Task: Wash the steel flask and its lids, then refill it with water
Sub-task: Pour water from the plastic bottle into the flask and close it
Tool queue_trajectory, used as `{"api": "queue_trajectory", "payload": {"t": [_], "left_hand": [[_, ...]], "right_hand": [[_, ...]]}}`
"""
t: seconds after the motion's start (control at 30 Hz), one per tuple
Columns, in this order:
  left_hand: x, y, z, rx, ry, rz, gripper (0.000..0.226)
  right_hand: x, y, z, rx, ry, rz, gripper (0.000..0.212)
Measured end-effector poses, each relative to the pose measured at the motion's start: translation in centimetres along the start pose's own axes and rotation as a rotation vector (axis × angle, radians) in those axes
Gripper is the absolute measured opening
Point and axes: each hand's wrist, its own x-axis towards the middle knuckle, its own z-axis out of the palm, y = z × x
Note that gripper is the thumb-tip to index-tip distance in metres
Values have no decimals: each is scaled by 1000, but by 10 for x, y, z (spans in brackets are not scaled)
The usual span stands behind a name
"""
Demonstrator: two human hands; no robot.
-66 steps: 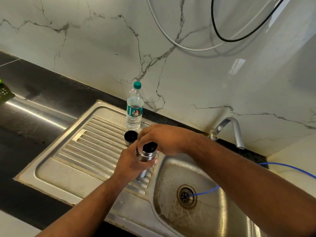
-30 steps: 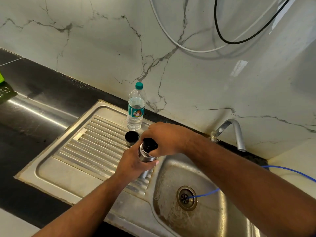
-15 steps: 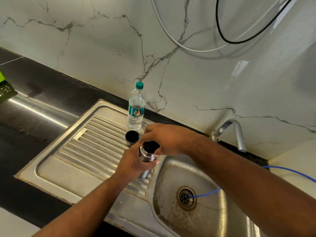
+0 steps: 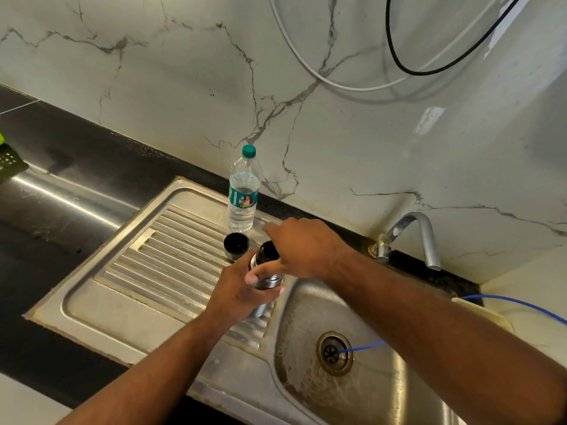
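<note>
**Spotter:** Your left hand (image 4: 236,297) is wrapped round the body of the flask (image 4: 270,282). The flask stands nearly upright at the right edge of the drainboard (image 4: 147,271), just beside the basin (image 4: 300,317).

**Coach:** Good. Grip it firm and low, so the body can't turn with the stopper.

**Spotter:** Your right hand (image 4: 306,250) is over the top. The thumb lies across the neck just under the black stopper (image 4: 270,250). The fingers reach past it and are blurred, so I can't tell whether you have hold of the stopper or not.

**Coach:** My guess is you're unscrewing that inner stopper. Set thumb and fingertips on opposite sides of it, not on the steel neck, and twist in short turns. Lift straight up once the thread frees.

**Spotter:** The cup lid (image 4: 236,246) is already off. It stands mouth up on the drainboard near the flask, in front of the water bottle (image 4: 244,191).

**Coach:** Put the stopper down next to it, so you have both lids together for washing. If anything is inside the flask, tip it over the basin. The tap (image 4: 428,240) is to your right. Mind the blue tube (image 4: 362,349) running into the drain.
</note>
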Motion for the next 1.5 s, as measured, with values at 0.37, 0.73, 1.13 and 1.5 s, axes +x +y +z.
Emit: {"api": "queue_trajectory", "payload": {"t": [0.37, 0.73, 1.13, 1.5], "left_hand": [[0, 8, -2, -12, -4, -21, 66], [0, 11, 4, 49, 38, -41, 64], [0, 4, 7, 40, 34, -32, 55], [0, -2, 10, 25, 47, -35, 55]], "right_hand": [[-1, 0, -10, 66, -68, -199, 50], [-1, -8, -12, -65, 13, -132, 35], [-2, -4, -2, 114, -53, -44, 65], [0, -3, 0, -144, -17, 53, 69]]}}
